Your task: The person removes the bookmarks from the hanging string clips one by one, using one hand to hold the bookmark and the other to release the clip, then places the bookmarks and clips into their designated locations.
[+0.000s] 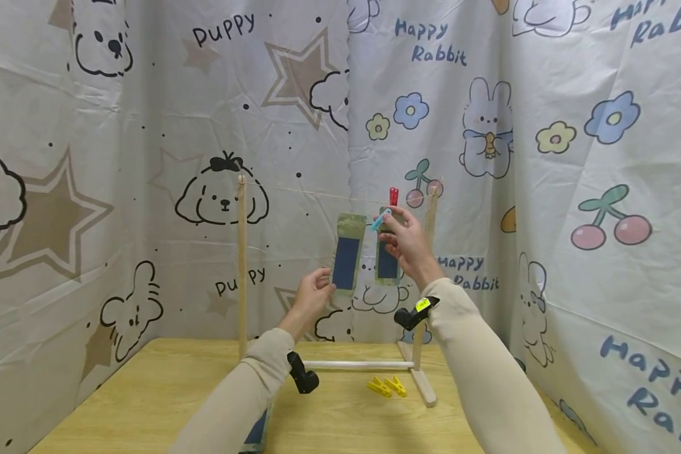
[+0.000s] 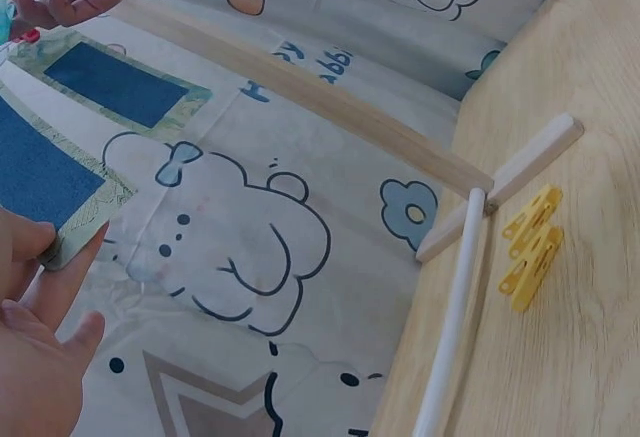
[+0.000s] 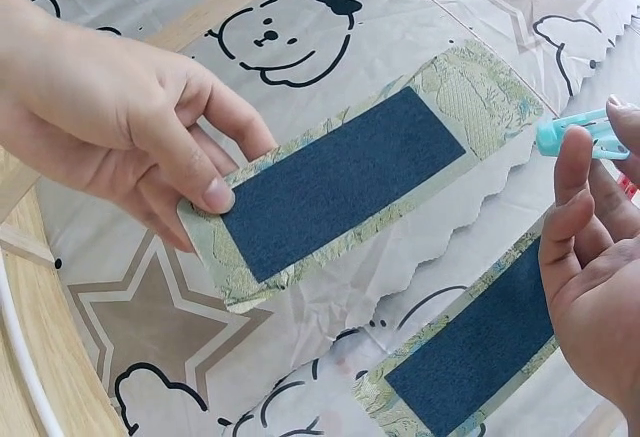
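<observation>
My left hand [image 1: 313, 296] pinches the lower left edge of a green-patterned fabric strip with a dark blue panel [image 1: 347, 261]. Between thumb and fingers, my right hand [image 1: 410, 243] holds a light blue clothespin [image 3: 582, 133]. Its tip is right at the strip's upper corner in the right wrist view. Behind the right hand, a second matching strip [image 1: 387, 263] hangs from a thin string [image 1: 312, 191] under a red clothespin [image 1: 394, 196]. The right hand covers part of this second strip in the head view.
The string runs between two wooden posts [image 1: 242, 265], with a white rod [image 1: 357, 365] joining them low down. Several yellow clothespins [image 1: 387, 386] lie on the wooden table [image 1: 329, 422]. Another blue-panelled strip [image 1: 256, 435] lies partly hidden under the left forearm. Printed curtains surround the table.
</observation>
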A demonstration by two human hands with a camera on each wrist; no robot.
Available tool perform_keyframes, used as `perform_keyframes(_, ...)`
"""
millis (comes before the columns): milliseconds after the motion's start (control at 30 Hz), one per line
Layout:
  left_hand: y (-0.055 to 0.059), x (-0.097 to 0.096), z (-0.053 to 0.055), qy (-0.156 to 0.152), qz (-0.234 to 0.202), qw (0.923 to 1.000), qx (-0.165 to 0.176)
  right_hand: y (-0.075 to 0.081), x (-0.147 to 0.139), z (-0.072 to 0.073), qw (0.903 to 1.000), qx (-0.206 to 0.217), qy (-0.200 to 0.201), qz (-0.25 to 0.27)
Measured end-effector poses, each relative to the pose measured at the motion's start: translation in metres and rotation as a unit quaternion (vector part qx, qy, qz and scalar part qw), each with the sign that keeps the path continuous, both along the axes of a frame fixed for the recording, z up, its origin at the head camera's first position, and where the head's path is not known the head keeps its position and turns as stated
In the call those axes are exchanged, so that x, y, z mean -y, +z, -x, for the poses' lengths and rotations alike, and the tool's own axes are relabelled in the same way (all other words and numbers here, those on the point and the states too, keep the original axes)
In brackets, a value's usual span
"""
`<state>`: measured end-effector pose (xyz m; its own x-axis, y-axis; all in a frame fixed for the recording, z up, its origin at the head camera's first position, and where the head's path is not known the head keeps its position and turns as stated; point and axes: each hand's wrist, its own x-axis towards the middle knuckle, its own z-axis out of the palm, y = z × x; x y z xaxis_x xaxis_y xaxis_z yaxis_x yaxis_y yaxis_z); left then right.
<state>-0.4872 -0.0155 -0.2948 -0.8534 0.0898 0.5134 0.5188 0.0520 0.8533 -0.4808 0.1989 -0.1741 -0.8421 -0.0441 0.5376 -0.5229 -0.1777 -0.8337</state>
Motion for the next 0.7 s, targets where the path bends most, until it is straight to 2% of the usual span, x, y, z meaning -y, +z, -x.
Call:
perform_keyframes(200,0.001,0.003,-0.005,-0.001,0.000,1.0000,-0.001,-0.004,-0.002,-0.004,0.9999,0.001,0.000,-0.013)
perform_keyframes(467,-0.003,0.008,-0.009,0.020,0.012,0.9997,-0.006,-0.009,-0.002,-0.012,0.9998,-0.005,0.012,-0.018)
perform_keyframes(700,-0.004,0.014,-0.018,0.011,0.007,0.9999,0.006,-0.017,-0.003,-0.015,0.9994,0.003,0.024,-0.024)
